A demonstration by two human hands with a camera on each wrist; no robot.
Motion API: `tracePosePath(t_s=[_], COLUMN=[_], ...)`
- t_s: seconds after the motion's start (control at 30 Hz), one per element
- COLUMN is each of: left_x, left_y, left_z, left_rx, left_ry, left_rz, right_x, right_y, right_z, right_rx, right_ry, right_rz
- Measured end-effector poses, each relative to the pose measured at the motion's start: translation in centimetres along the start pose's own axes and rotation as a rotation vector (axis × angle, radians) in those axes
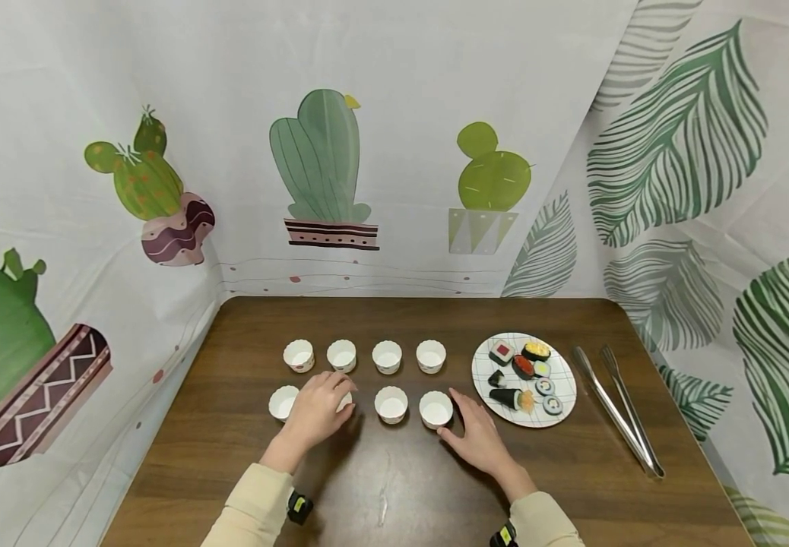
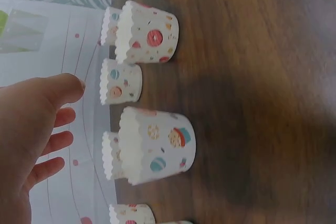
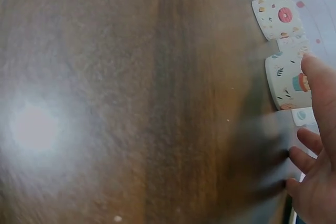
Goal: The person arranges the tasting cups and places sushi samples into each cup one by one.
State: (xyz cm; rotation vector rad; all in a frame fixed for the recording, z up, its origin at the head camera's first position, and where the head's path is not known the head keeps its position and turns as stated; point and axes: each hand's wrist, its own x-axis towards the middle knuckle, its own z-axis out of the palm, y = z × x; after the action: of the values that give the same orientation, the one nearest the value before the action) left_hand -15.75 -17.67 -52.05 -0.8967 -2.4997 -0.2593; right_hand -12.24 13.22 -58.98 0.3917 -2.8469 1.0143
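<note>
Several small white paper baking cups with scalloped rims stand in two rows. My left hand (image 1: 318, 406) hovers over the front row, its fingers loosely spread and holding nothing. Beneath it, one front-row cup (image 1: 345, 403) is mostly hidden; in the left wrist view, a cup (image 2: 160, 146) printed with cupcakes and candies stands apart from the thumb. At the right end of that row, my right hand (image 1: 478, 437) is beside a cup (image 1: 435, 410), thumb near its front and fingers to its right. The right wrist view shows the thumb overlapping this cup (image 3: 283, 80).
A white plate (image 1: 480, 372) bearing several sushi pieces, among them a hand roll (image 1: 506, 397), lies right of the cups. Metal tongs (image 1: 616, 414) rest spread farther right on the brown wooden table (image 1: 538, 471). A cactus-printed cloth (image 1: 408, 175) hangs behind.
</note>
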Motion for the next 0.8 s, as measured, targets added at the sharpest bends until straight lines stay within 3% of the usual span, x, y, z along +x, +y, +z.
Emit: tracePosePath(t_s=[0.5,0.8], left_x=[-0.3,-0.6], left_y=[-2.9,-4.8], left_z=[-1.0,-1.5], left_rx=[0.038,0.074], left_ry=[0.033,-0.013], left_rz=[-0.009,-0.064], right_x=[0.6,0.7], right_y=[-0.3,-0.7], right_z=[-2.6,-4.0], right_rx=[-0.045,-0.113], right_ry=[0.049,0.064], right_rz=[-0.093,-0.170])
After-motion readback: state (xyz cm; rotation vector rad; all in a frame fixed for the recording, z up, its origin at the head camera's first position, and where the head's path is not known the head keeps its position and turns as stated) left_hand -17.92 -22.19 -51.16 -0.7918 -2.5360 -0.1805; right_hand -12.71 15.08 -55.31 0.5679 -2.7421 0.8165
